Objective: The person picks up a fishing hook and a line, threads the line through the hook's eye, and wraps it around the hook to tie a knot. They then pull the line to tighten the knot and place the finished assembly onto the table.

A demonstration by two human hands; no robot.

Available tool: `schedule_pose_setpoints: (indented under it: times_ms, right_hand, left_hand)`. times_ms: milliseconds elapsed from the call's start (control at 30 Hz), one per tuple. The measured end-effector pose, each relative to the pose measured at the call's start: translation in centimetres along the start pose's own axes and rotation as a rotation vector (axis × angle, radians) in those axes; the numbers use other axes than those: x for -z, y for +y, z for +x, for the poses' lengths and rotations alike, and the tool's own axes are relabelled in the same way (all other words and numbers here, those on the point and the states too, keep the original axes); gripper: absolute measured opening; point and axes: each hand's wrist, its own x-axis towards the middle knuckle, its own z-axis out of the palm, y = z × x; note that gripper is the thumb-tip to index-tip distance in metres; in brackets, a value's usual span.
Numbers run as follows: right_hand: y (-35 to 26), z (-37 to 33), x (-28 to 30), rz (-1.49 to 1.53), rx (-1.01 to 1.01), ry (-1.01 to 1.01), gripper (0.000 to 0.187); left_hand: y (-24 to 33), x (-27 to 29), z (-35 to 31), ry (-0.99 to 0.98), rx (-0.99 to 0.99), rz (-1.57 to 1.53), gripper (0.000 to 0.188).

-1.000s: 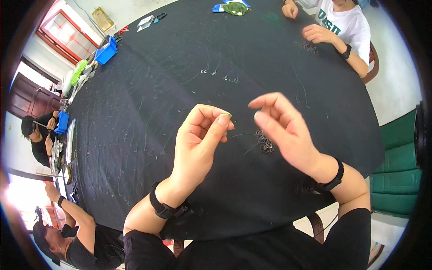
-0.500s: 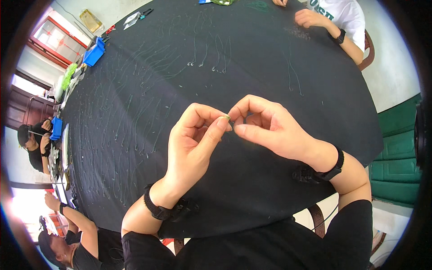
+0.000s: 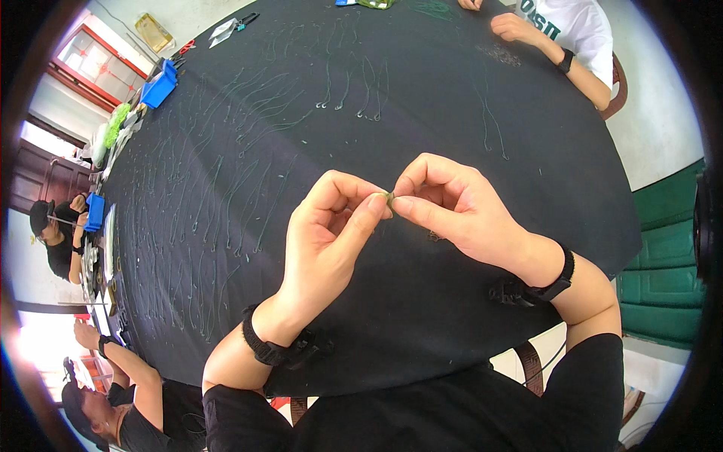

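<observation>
Over the near middle of the table my left hand [image 3: 324,233] and my right hand [image 3: 463,207] meet at their fingertips. Both are closed in a pinch, thumb against index finger. Between them shows a tiny olive-green piece [image 3: 389,198], too small to name; both hands grip it. Just below my right hand, partly hidden, lies a small brownish cluster [image 3: 434,236] on the black cloth [image 3: 422,316]. Beyond my hands lie several thin green lines with small hooks [image 3: 367,115], laid out lengthwise; a looped line [image 3: 493,128] is farther right.
More green lines [image 3: 196,226] cover the table's left side. Blue bins [image 3: 159,85], red scissors [image 3: 187,47] and a plastic bag [image 3: 223,32] sit along the far left edge. A person in white [image 3: 580,38] works at the far right, others [image 3: 128,384] at the left.
My right thumb and index finger have closed onto the small green piece, where they were slightly apart. The brownish cluster now shows below my right hand.
</observation>
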Motion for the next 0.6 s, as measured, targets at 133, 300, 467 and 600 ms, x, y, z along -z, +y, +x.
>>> schedule_pose_setpoints:
  times_ms: [133,300,467,600]
  right_hand:
    - [-0.11,0.04,0.15,-0.077,0.0,0.033,0.008]
    - [-0.48,-0.13,0.61,-0.241,0.028,0.058,0.007]
    - [-0.75,-0.17,0.59,-0.366,0.079,0.115,0.008]
    - [-0.67,-0.05,0.45,-0.481,0.206,0.135,0.009]
  left_hand:
    - [-0.06,0.16,0.08,0.007,0.003,0.019,0.009]
    - [-0.38,-0.07,0.08,0.022,-0.038,0.03,0.009]
    - [-0.31,0.08,0.09,0.009,-0.008,0.037,0.009]
    - [-0.2,0.03,0.0,0.012,-0.029,0.103,0.009]
